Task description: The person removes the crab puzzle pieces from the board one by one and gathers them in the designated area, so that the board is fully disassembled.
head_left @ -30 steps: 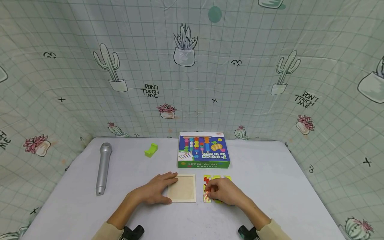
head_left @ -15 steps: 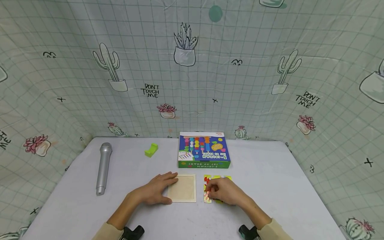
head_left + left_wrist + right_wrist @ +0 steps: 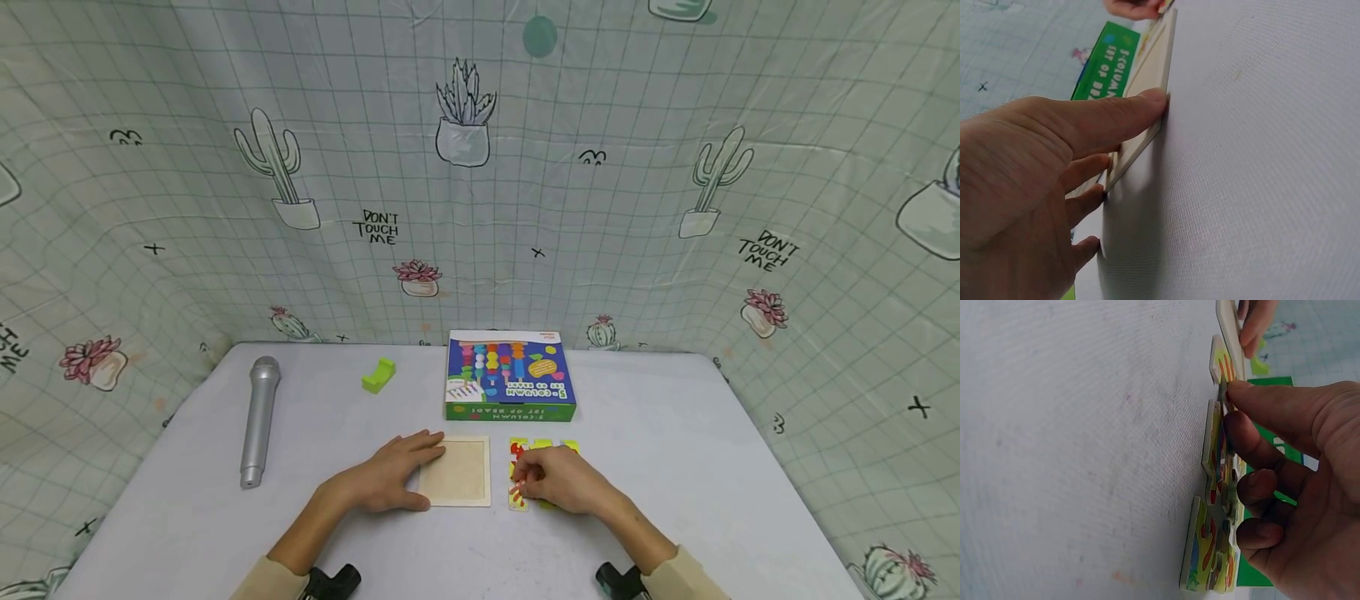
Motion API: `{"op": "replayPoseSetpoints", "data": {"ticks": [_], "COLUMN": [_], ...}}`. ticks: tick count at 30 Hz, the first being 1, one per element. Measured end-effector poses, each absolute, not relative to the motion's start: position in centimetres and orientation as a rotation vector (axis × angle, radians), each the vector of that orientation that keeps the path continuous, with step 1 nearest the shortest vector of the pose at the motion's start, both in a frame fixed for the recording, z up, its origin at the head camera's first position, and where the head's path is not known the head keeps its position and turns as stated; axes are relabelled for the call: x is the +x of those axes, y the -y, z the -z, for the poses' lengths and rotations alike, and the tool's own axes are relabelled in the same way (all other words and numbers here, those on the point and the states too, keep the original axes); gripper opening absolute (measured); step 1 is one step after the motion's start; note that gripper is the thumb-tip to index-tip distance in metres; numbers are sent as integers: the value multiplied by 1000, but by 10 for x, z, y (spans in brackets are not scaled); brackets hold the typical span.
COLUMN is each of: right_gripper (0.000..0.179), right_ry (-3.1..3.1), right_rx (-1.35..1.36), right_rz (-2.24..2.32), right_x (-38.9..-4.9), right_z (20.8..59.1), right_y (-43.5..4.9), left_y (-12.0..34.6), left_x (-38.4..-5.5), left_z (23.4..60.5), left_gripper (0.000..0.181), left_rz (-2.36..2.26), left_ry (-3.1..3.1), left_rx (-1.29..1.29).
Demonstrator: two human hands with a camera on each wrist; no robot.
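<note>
My left hand (image 3: 396,472) rests at the left side of a shallow square wooden puzzle tray (image 3: 457,473), with fingers spread. Its thumb (image 3: 1147,103) lies along the near edge of the tray, and the other fingertips are at its left edge. To the right, my right hand (image 3: 558,479) bends over several colourful jigsaw pieces laid in a group. Thumb and index finger pinch the nearest-left jigsaw piece (image 3: 1217,360), yellow with red stripes. Another jigsaw piece (image 3: 1196,550) lies by the little finger. My right hand partly hides the group in the head view.
Behind the tray lies a blue and green bead-set box (image 3: 510,375). A lime-green curved block (image 3: 378,376) sits at the back left, and a silver microphone-shaped cylinder (image 3: 259,425) lies at the far left. A patterned cloth (image 3: 480,208) hangs around the white table (image 3: 480,550).
The striped piece under my right thumb and index finger has shifted slightly toward me. Both hands stay almost in the same place, and the tray has not moved.
</note>
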State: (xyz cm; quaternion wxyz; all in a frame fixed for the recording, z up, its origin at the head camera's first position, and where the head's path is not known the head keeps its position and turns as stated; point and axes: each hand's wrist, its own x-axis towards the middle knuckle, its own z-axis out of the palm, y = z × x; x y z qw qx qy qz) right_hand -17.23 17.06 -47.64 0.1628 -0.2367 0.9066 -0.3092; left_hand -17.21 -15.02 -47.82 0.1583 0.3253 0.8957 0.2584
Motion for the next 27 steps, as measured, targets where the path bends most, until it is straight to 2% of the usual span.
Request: {"op": "replayPoseSetpoints", "data": {"ticks": [9,17,22,27], "right_gripper": [12,1,4,6], "right_ry": [-2611,-2615,-2650,-2679], "right_rx": [-671,-629,-576,-505], "right_rz": [860,921,916,928], "right_x": [-171,-172,-174,-175], "right_z": [476,472,465,461], "right_y": [-172,-179,-188,-194], "left_y": [149,150,151,151], "left_x": [-172,-170,-170,-172], "left_z": [476,478,478,470], "left_gripper": [78,79,78,66], "left_rz": [-729,-729,-731,-709], "left_ry": [-2569,-2560,-2564,-2579], "left_rx": [929,935,932,931]}}
